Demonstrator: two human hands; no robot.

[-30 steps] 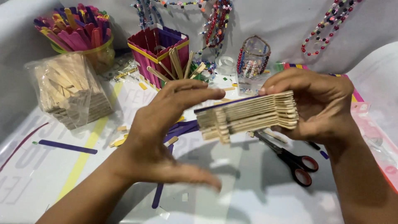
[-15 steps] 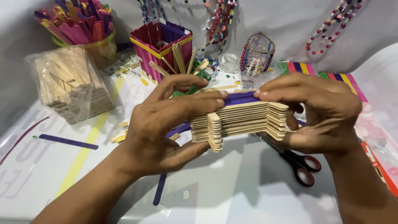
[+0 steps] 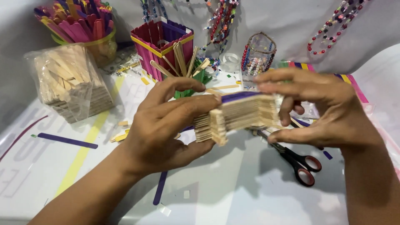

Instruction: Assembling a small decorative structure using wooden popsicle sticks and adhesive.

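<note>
Left hand: the left hand (image 3: 166, 125) is closed on the near-left end of the stick stack (image 3: 237, 116), fingers laid across the top, thumb underneath.
Right hand: the right hand (image 3: 321, 110) is curled about the far-right end of the same stack; its fingertips lie at the top edge and one finger bends down across the end face. Whether it clamps firmly cannot be told (this part is motion-blurred).
Stick stack: a layered block of plain wooden craft sticks with one purple stick on top, held in the air between both hands, above the counter (image 3: 233, 191) and clear of it. A short cross-piece of stick ends juts out on the near side.
Scissors: the scissors (image 3: 293, 158) with red-and-black handles lie on the counter below the right hand, handles toward the near right.
Loose purple sticks: one purple stick (image 3: 66, 141) lies flat at the left; a second (image 3: 159, 188) lies under the left wrist.
Bagged sticks: a clear bag of plain sticks (image 3: 68, 85) stands at the far left.
Coloured sticks: a jar of coloured sticks (image 3: 81, 29) stands behind the bag.
Stick box: a pink-and-purple stick box (image 3: 160, 41) stands behind the left hand, plain sticks leaning out of it.
Beads: a small beaded basket (image 3: 258, 54) stands at the back centre; bead strings (image 3: 333, 29) hang on the wall behind.
</note>
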